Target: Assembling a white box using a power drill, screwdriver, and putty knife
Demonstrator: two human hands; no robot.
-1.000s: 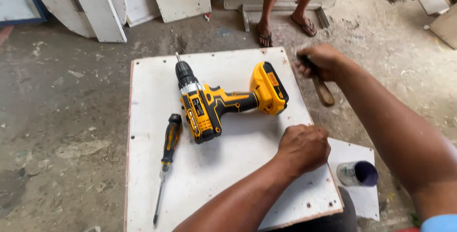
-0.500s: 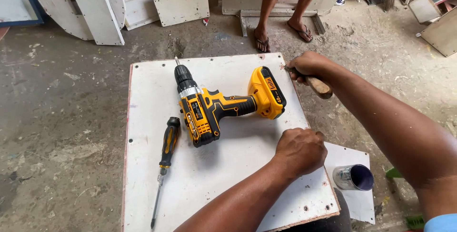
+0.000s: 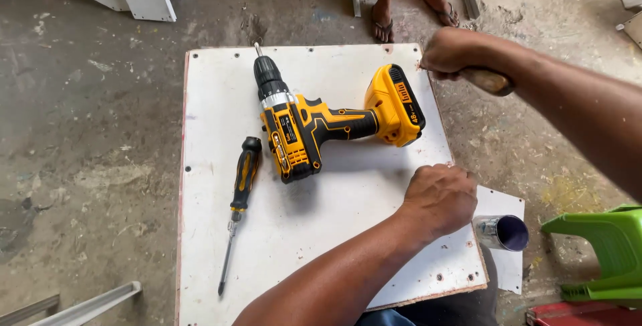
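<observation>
1. The right hand (image 3: 461,52) is clenched around a wooden handle (image 3: 488,80) at the white board's (image 3: 334,246) far right corner; the handle's butt sticks out past the fingers.
2. The left hand (image 3: 438,199), curled into a loose fist holding nothing visible, presses on the board's right edge.
3. A yellow-and-black drill (image 3: 321,125) lies mid-board, with a black label on its yellow battery; a screwdriver (image 3: 241,199) lies to its left.

Your right hand (image 3: 458,52) is closed around a wooden tool handle (image 3: 491,82) at the far right edge of the white board (image 3: 334,232), the handle's rounded butt sticking out of your fist. Your left hand (image 3: 441,199) presses knuckles-up on the board's right edge, nearer you.
</observation>
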